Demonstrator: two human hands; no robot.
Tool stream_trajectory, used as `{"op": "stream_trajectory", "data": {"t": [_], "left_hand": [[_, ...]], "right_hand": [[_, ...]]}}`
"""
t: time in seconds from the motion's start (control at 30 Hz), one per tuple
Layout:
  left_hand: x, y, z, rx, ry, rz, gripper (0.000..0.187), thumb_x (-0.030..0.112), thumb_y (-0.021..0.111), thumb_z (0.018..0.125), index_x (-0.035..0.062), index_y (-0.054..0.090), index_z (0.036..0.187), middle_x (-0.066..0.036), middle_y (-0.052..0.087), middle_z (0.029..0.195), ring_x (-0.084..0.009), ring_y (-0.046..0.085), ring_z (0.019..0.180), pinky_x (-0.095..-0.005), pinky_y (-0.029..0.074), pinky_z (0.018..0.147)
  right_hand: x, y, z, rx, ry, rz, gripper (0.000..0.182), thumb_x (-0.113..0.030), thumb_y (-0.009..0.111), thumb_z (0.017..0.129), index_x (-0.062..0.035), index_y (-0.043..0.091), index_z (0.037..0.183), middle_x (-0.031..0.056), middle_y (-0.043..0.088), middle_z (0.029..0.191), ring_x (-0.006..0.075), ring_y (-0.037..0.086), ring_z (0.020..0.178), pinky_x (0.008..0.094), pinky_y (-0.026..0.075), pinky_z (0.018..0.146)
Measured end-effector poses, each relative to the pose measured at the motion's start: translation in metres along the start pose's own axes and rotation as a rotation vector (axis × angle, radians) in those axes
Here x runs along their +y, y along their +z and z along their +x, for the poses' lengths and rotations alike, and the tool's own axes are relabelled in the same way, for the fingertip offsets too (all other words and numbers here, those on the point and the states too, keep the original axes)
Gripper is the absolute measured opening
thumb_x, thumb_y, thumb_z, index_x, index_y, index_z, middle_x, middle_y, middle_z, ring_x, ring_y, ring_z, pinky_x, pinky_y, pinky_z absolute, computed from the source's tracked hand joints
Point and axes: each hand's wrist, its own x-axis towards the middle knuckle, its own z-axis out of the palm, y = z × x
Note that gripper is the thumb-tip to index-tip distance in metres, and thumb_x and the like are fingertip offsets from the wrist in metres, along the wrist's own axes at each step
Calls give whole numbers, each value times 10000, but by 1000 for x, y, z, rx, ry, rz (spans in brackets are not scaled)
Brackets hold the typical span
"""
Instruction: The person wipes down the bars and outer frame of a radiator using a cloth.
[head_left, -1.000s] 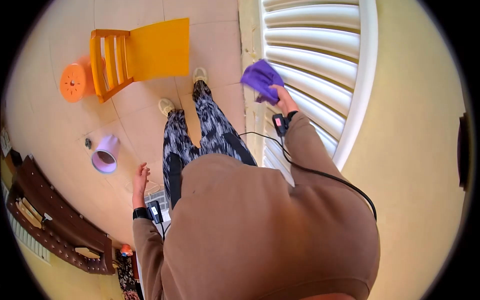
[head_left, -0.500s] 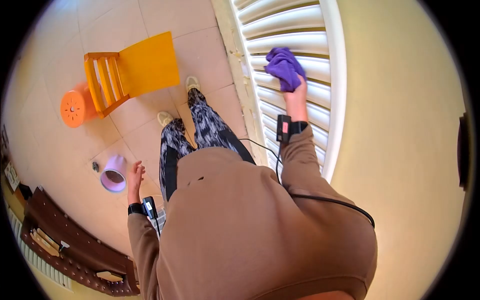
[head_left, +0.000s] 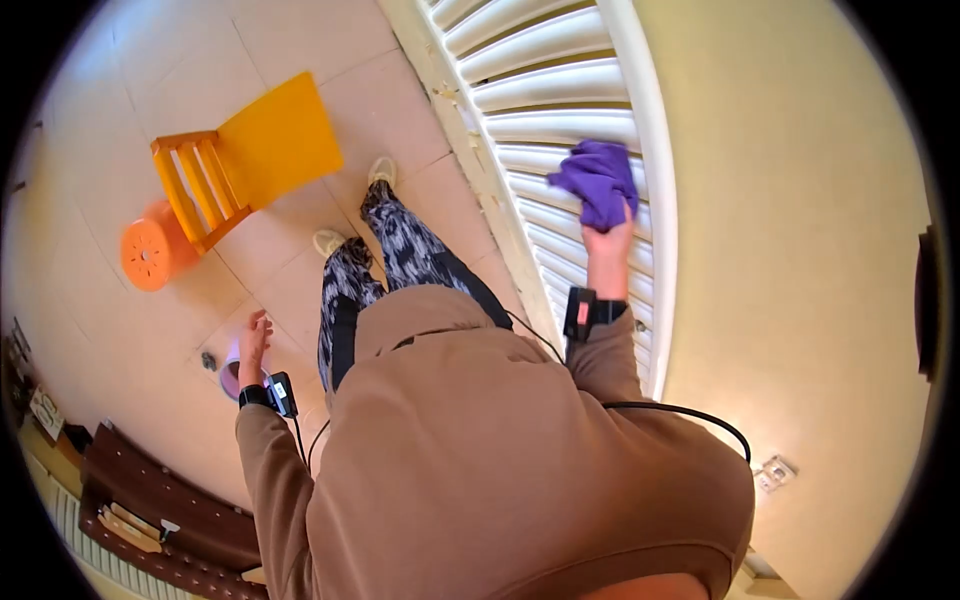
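Note:
A crumpled purple cloth (head_left: 600, 183) is gripped in my right hand (head_left: 608, 240) and lies against the white slats of a slatted panel (head_left: 550, 90). My fingers are partly covered by the cloth's folds. On the other side of my body, my left hand (head_left: 257, 345) hangs in the air, empty, its fingers loosely bent and apart. Below it on the floor stands a lilac bucket (head_left: 231, 375), partly hidden by that hand and wrist.
A yellow wooden chair (head_left: 280, 140) stands on the tiled floor, with an orange stool (head_left: 150, 255) behind its back. A wall (head_left: 760, 250) runs along the right, with a socket (head_left: 775, 473) low in view. A dark brown padded headboard (head_left: 150, 480) is at lower left.
My right hand has moved the cloth along the slats, back toward my body. My left hand has risen slightly and now overlaps the bucket. The whole view has turned a little.

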Motion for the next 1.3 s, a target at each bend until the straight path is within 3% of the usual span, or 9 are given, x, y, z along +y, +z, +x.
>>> {"op": "stream_trajectory", "data": {"t": [0.27, 0.3, 0.33, 0.73, 0.9, 1.13, 1.2, 1.27, 1.3], "left_hand": [[44, -21, -22, 89, 30, -69, 333, 250, 440, 880, 130, 505, 1184, -66, 619, 973, -168, 595, 858, -303, 470, 604], [47, -19, -28, 80, 7, -60, 332, 240, 438, 879, 132, 502, 1186, -66, 619, 973, -169, 594, 856, -306, 469, 603], [51, -16, -34, 73, -17, -55, 330, 229, 436, 879, 133, 500, 1188, -65, 619, 972, -171, 593, 855, -309, 468, 602], [93, 1, -20, -2, 25, 127, 344, 295, 457, 886, 129, 501, 1184, -63, 622, 931, -157, 600, 779, -285, 471, 568], [222, -12, -1, 191, 537, 663, 323, 280, 501, 864, 67, 555, 1101, -150, 623, 948, -289, 614, 845, -356, 478, 728], [511, 45, -127, 152, 1262, 659, 245, 154, 503, 859, 99, 554, 1093, -90, 579, 1053, -288, 556, 961, -341, 454, 795], [555, 70, -153, 136, 1501, 679, 267, 123, 515, 847, 105, 537, 1112, -68, 556, 1091, -269, 535, 1000, -324, 442, 816], [587, 96, -168, 154, 1755, 689, 299, 91, 534, 818, 119, 537, 1116, -54, 543, 1118, -252, 523, 1025, -322, 433, 840], [599, 110, -173, 165, 1846, 707, 315, 78, 543, 804, 124, 538, 1115, -50, 539, 1136, -245, 519, 1040, -322, 429, 856]], "right_hand": [[77, -54, 114, -486, 449, 272, 250, -48, 359, 847, -7, 551, 1003, 122, 616, 895, 235, 600, 743, 300, 506, 638], [79, -9, 91, -57, 333, 145, 242, -49, 348, 861, -3, 551, 985, 95, 608, 852, 201, 583, 677, 281, 481, 569], [90, -23, 109, -486, 430, 175, 221, -57, 370, 861, 1, 548, 978, 90, 609, 874, 185, 586, 709, 285, 474, 595], [18, 54, 65, -171, 514, 171, 283, -180, 416, 887, 42, 524, 1026, 114, 559, 865, 202, 532, 755, 304, 456, 652], [-45, 76, -16, -179, 315, 435, 339, -142, 384, 919, 41, 441, 1199, 195, 493, 1187, 362, 479, 1095, 516, 390, 973], [-14, 50, -5, -388, 163, 558, 401, -240, 281, 932, -5, 440, 1217, 173, 457, 1239, 342, 427, 1154, 550, 320, 977], [2, 48, 10, -218, 117, 510, 407, -229, 249, 931, -21, 439, 1224, 167, 456, 1242, 335, 418, 1162, 536, 308, 984], [29, 19, 42, -629, 160, 652, 415, -212, 242, 930, 21, 412, 1227, 193, 436, 1258, 349, 407, 1164, 505, 316, 986], [21, 62, 21, -390, 104, 338, 429, -195, 233, 929, 82, 369, 1227, 231, 402, 1278, 369, 388, 1174, 468, 303, 1008]]}}
